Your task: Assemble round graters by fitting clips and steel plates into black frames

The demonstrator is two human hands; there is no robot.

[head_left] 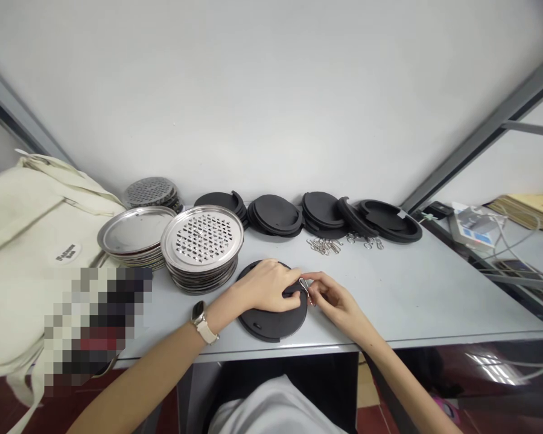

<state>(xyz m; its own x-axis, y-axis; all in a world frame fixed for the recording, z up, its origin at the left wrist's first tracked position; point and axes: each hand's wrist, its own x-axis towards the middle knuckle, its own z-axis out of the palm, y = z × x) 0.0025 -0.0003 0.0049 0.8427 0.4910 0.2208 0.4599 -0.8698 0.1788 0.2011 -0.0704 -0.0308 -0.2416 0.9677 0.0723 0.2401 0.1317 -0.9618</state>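
Observation:
A black round plastic disc (pixel 271 325) lies at the front of the table, with a small slot near its lower edge. My left hand (pixel 268 286) lies over it, thumb and fingers closed around its right side. Between the thumb and fingertips of my right hand (pixel 332 296), a thin bent metal wire clip (pixel 304 286) is pinched against that same side of the disc. Whether the clip passes into the disc I cannot tell. Behind the hands lies a loose heap of similar wire clips (pixel 324 246), with several more pieces beside it.
Stacked metal grater plates (pixel 203 238) and plain round metal plates (pixel 138 229) stand on the left. More perforated plates (pixel 149 191) are behind them. Black disc stacks (pixel 276 214) line the wall. A cream bag (pixel 22 223) is at far left, a metal frame (pixel 470 135) at right.

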